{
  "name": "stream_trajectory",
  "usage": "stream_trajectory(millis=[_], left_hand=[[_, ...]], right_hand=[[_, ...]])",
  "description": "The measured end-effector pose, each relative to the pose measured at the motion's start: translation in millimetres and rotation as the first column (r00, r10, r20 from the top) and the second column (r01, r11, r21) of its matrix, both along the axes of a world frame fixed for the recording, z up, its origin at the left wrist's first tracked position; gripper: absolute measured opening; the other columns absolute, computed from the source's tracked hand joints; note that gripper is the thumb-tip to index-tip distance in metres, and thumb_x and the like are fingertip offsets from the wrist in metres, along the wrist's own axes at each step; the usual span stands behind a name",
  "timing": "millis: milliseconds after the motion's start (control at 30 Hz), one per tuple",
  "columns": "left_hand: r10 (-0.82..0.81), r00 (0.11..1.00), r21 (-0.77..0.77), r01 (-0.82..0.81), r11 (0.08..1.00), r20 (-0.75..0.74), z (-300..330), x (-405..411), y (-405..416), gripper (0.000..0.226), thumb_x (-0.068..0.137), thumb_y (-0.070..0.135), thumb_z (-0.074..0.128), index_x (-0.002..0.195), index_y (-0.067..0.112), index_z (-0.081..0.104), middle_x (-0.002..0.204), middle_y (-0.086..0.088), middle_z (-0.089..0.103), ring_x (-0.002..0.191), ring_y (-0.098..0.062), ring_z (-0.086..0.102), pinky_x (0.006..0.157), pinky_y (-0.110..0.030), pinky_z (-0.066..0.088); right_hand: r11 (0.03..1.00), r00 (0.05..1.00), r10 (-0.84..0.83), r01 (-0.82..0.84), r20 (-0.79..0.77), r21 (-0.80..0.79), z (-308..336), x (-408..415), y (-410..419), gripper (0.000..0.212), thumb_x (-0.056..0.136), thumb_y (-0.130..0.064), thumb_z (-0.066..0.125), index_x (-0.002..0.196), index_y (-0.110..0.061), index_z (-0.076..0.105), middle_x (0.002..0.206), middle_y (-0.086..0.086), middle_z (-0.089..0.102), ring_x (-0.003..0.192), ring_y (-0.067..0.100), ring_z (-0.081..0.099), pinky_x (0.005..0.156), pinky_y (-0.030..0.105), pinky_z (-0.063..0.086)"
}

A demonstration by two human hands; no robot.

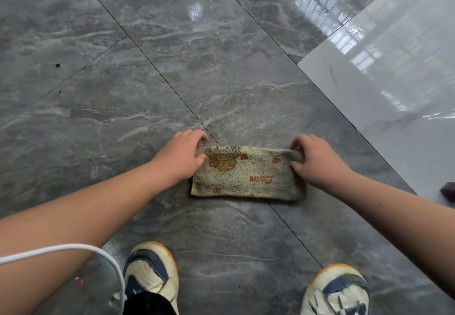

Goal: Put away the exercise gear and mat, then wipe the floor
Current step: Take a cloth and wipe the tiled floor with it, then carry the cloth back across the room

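Head view:
Cloth point(247, 175): folded, flat on grey floor point(147, 68), long axis left to right between the hands.
Left hand point(181, 156): fingers pinch the far-left corner.
Right hand point(317, 161): fingers pinch the far-right corner.
Reach: both equally near.
Judgement: wiping stage; no gear or mat visible.

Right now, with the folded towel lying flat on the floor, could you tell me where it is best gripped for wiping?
At its two short ends, from above. The towel lies as a long flat strip, so the left hand and right hand each pinching a far corner should keep it spread across the grey tile.
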State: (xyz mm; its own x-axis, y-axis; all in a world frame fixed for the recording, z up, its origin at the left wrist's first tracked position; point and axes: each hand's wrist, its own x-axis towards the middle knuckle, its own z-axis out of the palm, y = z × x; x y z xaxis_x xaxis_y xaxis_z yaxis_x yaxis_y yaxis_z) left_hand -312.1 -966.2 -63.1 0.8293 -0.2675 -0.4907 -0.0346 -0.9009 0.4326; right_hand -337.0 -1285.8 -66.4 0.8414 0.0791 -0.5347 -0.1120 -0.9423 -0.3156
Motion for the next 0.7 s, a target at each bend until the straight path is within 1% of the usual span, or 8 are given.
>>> stream_trajectory(millis=[133, 300, 367, 433, 500, 567, 633, 700], left_hand=[[0.03, 0.982, 0.062, -0.019, 0.998, -0.187, -2.3, 16.8, -0.3, 0.017, 0.084, 0.026, 0.072, 0.095, 0.026, 0.059, 0.085, 0.011, 0.055, 0.084, -0.015, 0.056, 0.07, -0.026, 0.037], [-0.047, 0.966, -0.021, 0.043, 0.999, -0.254, 13.2, 34.7, 5.4, 0.018, 0.083, 0.023, 0.072, 0.078, 0.03, 0.056, 0.079, 0.013, 0.057, 0.075, -0.01, 0.052, 0.064, -0.026, 0.036], [0.015, 0.949, -0.08, -0.042, 0.996, -0.314, 29.6, 35.3, 7.4, 0.015, 0.084, 0.022, 0.071, 0.081, 0.028, 0.057, 0.076, 0.009, 0.058, 0.073, -0.012, 0.053, 0.066, -0.027, 0.039], [0.151, 0.908, -0.179, -0.236, 0.955, -0.391, 54.6, 32.9, 7.8, 0.013, 0.083, 0.023, 0.072, 0.082, 0.026, 0.06, 0.074, 0.003, 0.063, 0.069, -0.016, 0.057, 0.07, -0.034, 0.049], [0.26, 0.865, -0.249, -0.39, 0.887, -0.428, 91.2, 29.4, 8.6, 0.012, 0.083, 0.024, 0.072, 0.085, 0.026, 0.061, 0.079, -0.006, 0.066, 0.072, -0.02, 0.06, 0.078, -0.044, 0.055], [0.351, 0.81, -0.304, -0.522, 0.797, -0.469, 141.3, 25.7, 11.6, 0.009, 0.088, 0.018, 0.069, 0.09, 0.023, 0.062, 0.087, -0.01, 0.068, 0.077, -0.019, 0.064, 0.073, -0.041, 0.059], [0.428, 0.748, -0.361, -0.635, 0.683, -0.507, 206.5, 24.8, 16.9, 0.005, 0.093, 0.015, 0.064, 0.094, 0.019, 0.063, 0.089, -0.005, 0.069, 0.078, -0.015, 0.066, 0.065, -0.029, 0.055], [0.488, 0.672, -0.414, -0.734, 0.539, -0.556, 285.1, 23.8, 27.6, 0.005, 0.096, 0.014, 0.059, 0.096, 0.018, 0.063, 0.09, -0.002, 0.068, 0.077, -0.013, 0.066, 0.062, -0.029, 0.053]], right_hand=[[1.0, 0.991, -0.013, 0.015, -0.133, 0.013, 0.9, 14.1, -1.7, 0.016, 0.076, -0.023, 0.07, 0.086, -0.023, 0.057, 0.094, 0.002, 0.054, 0.093, 0.025, 0.055, 0.075, 0.03, 0.04], [0.994, 0.981, 0.028, -0.008, -0.191, 0.105, 18.4, 16.7, -7.0, 0.027, 0.077, -0.013, 0.067, 0.074, -0.026, 0.044, 0.076, -0.006, 0.055, 0.077, 0.022, 0.053, 0.062, 0.032, 0.036], [0.982, 0.975, -0.033, 0.074, -0.222, 0.176, 36.2, 16.1, -8.4, 0.026, 0.077, -0.012, 0.07, 0.076, -0.024, 0.047, 0.075, -0.005, 0.056, 0.074, 0.021, 0.052, 0.062, 0.032, 0.039], [0.938, 0.953, -0.178, 0.239, -0.243, 0.251, 63.3, 11.5, -5.6, 0.02, 0.079, -0.012, 0.07, 0.082, -0.02, 0.053, 0.077, -0.001, 0.06, 0.07, 0.02, 0.052, 0.061, 0.031, 0.04], [0.87, 0.915, -0.319, 0.386, -0.248, 0.307, 99.4, 4.9, -0.6, 0.015, 0.082, -0.014, 0.069, 0.088, -0.019, 0.056, 0.08, 0.002, 0.062, 0.067, 0.019, 0.052, 0.06, 0.031, 0.04], [0.773, 0.861, -0.427, 0.507, -0.277, 0.382, 148.5, 3.1, 7.7, 0.013, 0.083, -0.016, 0.068, 0.09, -0.018, 0.058, 0.078, 0.001, 0.062, 0.068, 0.019, 0.054, 0.065, 0.034, 0.045], [0.603, 0.773, -0.538, 0.632, -0.336, 0.487, 215.1, 9.3, 19.3, 0.012, 0.082, -0.018, 0.066, 0.093, -0.017, 0.062, 0.082, 0.002, 0.066, 0.077, 0.019, 0.061, 0.08, 0.045, 0.053], [0.422, 0.687, -0.605, 0.705, -0.401, 0.57, 295.5, 18.3, 36.1, 0.01, 0.088, -0.01, 0.06, 0.096, -0.015, 0.064, 0.084, 0.001, 0.068, 0.081, 0.018, 0.065, 0.083, 0.048, 0.053]])
